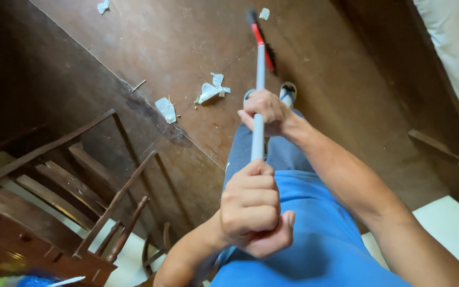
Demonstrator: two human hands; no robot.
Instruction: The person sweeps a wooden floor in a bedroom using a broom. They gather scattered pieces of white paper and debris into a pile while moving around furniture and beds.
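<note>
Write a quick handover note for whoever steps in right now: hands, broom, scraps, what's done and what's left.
Left hand: fist closed around the top of the broom handle.
Right hand: gripping the handle lower down.
Broom head: near the floor, ahead of the sandalled foot.
Done: nothing gathered into a pile.
Left: paper scraps lie scattered on the brown wooden floor, one beside the wooden chair, others farther out.
</note>
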